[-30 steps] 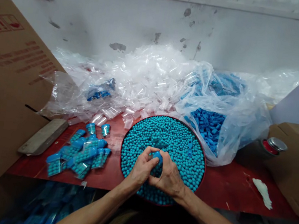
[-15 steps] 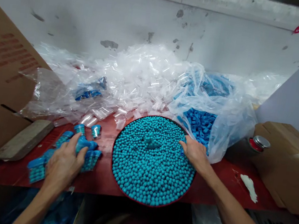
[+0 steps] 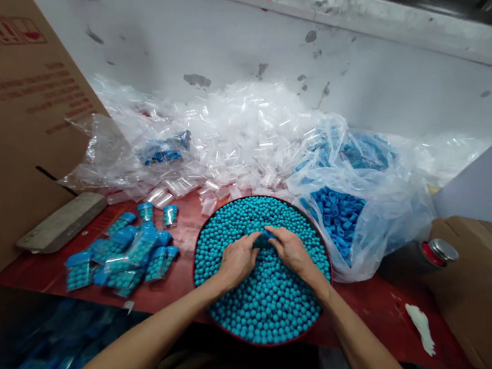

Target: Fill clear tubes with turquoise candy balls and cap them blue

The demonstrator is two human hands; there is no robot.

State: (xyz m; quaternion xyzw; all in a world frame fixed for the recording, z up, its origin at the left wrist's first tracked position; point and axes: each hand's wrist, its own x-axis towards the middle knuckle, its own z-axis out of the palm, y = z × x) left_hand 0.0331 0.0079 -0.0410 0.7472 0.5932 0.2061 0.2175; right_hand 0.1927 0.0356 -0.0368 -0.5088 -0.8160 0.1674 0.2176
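Observation:
A round red-rimmed tub (image 3: 196,257) full of small teal balls (image 3: 264,310) stands in front of me. Above its middle my two hands meet. My left hand (image 3: 238,260) is closed around a small clear container (image 3: 260,242) that looks filled with teal balls; the fingers cover most of it. At its right end, my right hand (image 3: 289,249) pinches a small blue cap (image 3: 269,233). To the left, on the red table, lies a loose pile of filled packs (image 3: 139,249) with blue tops.
Behind the tub spreads a heap of clear empty containers (image 3: 254,130). A plastic bag of blue caps (image 3: 338,217) is at its right. Cardboard boxes (image 3: 11,112) flank the table. A grey block (image 3: 62,222), a metal-lidded jar (image 3: 442,251) and a white scrap (image 3: 421,328) lie nearby.
My left hand has left the pile of packs and come over the tub, where it grips the container. My right hand has moved left from the tub's right rim to meet it.

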